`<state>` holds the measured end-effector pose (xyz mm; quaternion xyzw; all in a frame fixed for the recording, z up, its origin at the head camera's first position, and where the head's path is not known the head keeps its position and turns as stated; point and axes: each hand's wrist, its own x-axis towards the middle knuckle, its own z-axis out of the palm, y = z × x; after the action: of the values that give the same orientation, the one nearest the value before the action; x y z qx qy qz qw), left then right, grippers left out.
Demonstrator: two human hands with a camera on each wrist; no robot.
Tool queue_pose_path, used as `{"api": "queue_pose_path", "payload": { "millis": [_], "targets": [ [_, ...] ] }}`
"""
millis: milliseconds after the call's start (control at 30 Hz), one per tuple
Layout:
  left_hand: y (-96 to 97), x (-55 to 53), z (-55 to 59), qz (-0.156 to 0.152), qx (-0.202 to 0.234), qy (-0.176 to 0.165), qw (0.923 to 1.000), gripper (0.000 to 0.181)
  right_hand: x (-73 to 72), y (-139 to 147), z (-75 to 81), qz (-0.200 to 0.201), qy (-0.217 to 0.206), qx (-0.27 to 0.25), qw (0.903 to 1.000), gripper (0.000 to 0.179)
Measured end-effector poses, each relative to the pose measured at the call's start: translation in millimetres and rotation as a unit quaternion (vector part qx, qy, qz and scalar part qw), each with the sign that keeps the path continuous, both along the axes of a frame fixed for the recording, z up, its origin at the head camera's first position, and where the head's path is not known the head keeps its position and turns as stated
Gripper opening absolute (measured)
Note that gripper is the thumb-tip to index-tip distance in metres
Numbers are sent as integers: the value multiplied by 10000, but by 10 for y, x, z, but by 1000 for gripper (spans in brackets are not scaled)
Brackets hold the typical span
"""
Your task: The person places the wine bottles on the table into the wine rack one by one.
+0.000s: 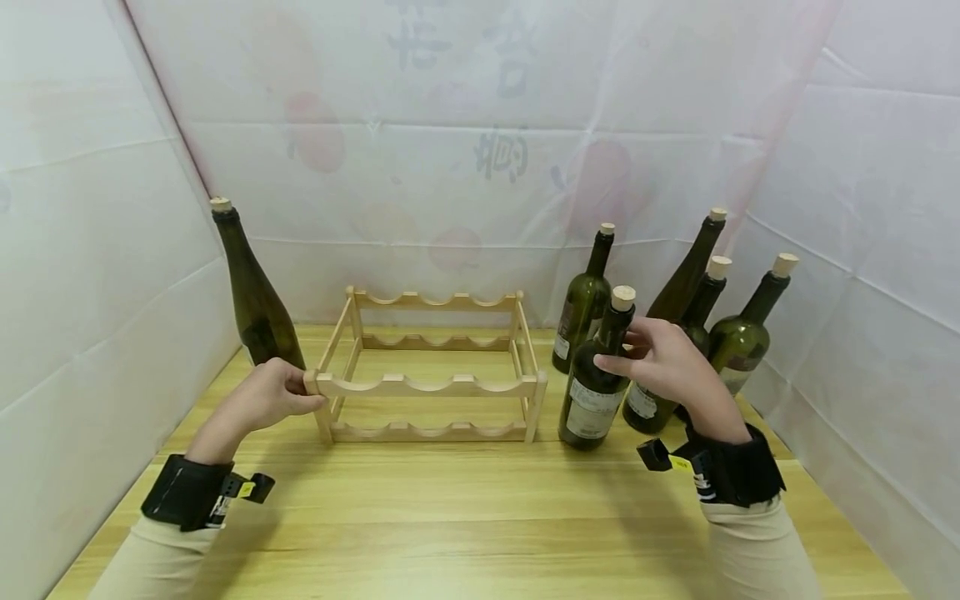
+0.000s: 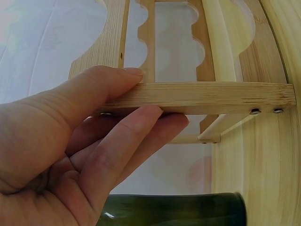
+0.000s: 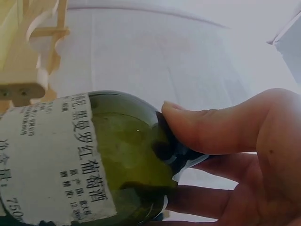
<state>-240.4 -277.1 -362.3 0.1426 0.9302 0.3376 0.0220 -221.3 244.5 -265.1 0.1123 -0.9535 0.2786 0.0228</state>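
A two-tier wooden wine rack point(image 1: 427, 387) with scalloped rails stands mid-table. My left hand point(image 1: 258, 404) pinches its front left post between thumb and fingers, seen closely at the wooden post point(image 2: 202, 96) in the left wrist view. To the rack's right, my right hand point(image 1: 671, 362) grips a dark green wine bottle point(image 1: 592, 408) round its shoulder and lower neck. That bottle is corked and nearly upright, with a white printed label point(image 3: 51, 162) facing the right wrist camera. The rack holds no bottles.
A tall corked green bottle point(image 1: 258, 300) stands left of the rack, behind my left hand. Several more corked bottles stand at the right, among them one at the back point(image 1: 585, 296) and one far right point(image 1: 742, 337). White cloth walls point(image 1: 450, 183) enclose the wooden table point(image 1: 450, 525).
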Motion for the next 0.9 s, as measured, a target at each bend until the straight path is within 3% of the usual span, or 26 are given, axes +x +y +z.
{"api": "queue_pose_path", "payload": {
  "millis": [133, 500, 900],
  "targets": [
    [-1, -1, -4, -5, 17, -29, 10000, 20, 111, -42, 29, 283, 260, 52, 9992, 45],
    [10, -3, 4, -18, 12, -51, 10000, 19, 343, -157, 31, 758, 503, -145, 9957, 34],
    [14, 12, 25, -38, 24, -46, 10000, 19, 441, -330, -108, 1818, 1198, -589, 9742, 23]
  ]
}}
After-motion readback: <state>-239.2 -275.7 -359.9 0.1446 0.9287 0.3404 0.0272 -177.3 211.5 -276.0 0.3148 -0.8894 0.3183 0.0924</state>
